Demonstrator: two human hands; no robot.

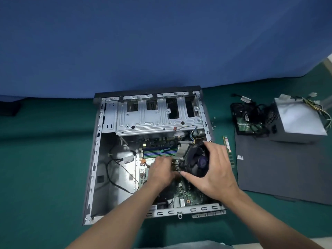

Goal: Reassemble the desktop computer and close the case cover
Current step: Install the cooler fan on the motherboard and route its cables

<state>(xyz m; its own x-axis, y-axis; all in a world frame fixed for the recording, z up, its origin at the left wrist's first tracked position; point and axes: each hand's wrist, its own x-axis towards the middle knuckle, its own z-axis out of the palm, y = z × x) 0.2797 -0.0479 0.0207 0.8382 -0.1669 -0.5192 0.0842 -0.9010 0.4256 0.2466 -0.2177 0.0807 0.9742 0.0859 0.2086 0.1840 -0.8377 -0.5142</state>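
The computer case point(97, 159) lay open on its side on the green table point(45, 159), with its drive cage point(143, 121) at the far end and the green circuit board point(188, 196) showing on the floor of the near half. The cooler point(195, 159), a black fan on a block of metal fins, was inside the case above the board, tilted so that the fan faced the near right. It sat between the two hands.

The right hand point(215, 173) grasped the cooler from the right. Its thumb reached along the near edge of the fan and its fingers curved over the far edge, so the fan lay in the span of the hand. The left hand point(159, 172) came in from the near left with its fingers curled against the fins on the lower left side of the cooler; it was blurred, but it seemed to be holding the fins. The memory slots point(158, 152) lay just beyond the left hand.

Right of the case, a memory stick point(226, 142) lay just beside the case wall, and a few screws point(213, 123) sat farther back. The dark case cover point(280, 169) lay flat well to the right. On its far end stood the grey power supply point(298, 121) with its loose wires, and beside that a hard drive point(246, 125) under a tangle of black cables.
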